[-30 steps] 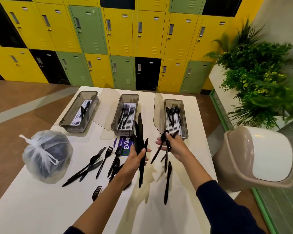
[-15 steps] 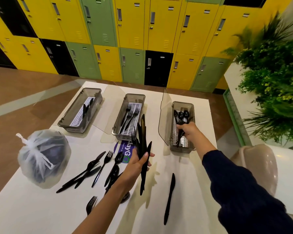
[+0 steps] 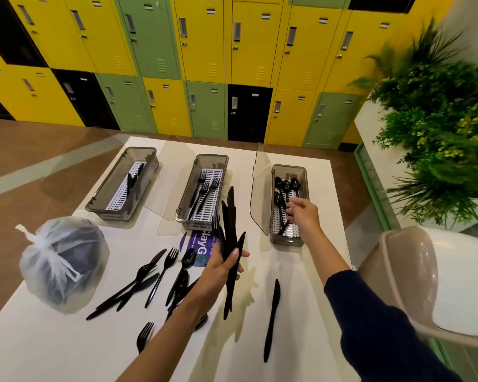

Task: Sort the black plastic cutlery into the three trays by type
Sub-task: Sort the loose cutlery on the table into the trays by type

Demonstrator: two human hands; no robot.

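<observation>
Left hand (image 3: 221, 267): raised over the middle of the bench (image 3: 39, 348), fingers and thumb curled round a bundle of black cutlery (image 3: 229, 232). Bundle mostly knives with at least one fork; long axis near to far, held steeply, tips and tines pointing far and up, handle ends hanging below the palm.

Right hand (image 3: 301, 213): stretched out over the right tray (image 3: 304, 172), fingers loose and slightly spread, nothing visibly pinched. Just above the handles of the spoons (image 3: 286, 186) lying in that tray, bowls at the far end, handles toward the near end.

Clear lid (image 3: 260, 188): standing open along the left edge of the right tray.

Middle tray (image 3: 211, 156): just far of the left hand. Forks (image 3: 204, 194) inside, lengthwise, tines far.

Left tray (image 3: 138, 148): far left. Knives (image 3: 131, 180) inside, lengthwise, slightly askew.

Loose knife (image 3: 272, 318): flat on the bench, near and right of the left hand, long axis near to far, broader end far.

Loose heap (image 3: 155, 279): forks, knives and spoons fanned out left of the left forearm, heads mostly pointing far and right. Single fork (image 3: 144, 334) nearer, apart from the heap, tines far.

Purple sticker (image 3: 199, 249): on the bench, partly behind the bundle.

Tied translucent bag (image 3: 61, 263): left side of the bench, dark contents.

Yellow, green and black lockers (image 3: 204, 51): far wall. Plants (image 3: 439, 133): far right. Beige bin (image 3: 439, 285): right of the bench.
</observation>
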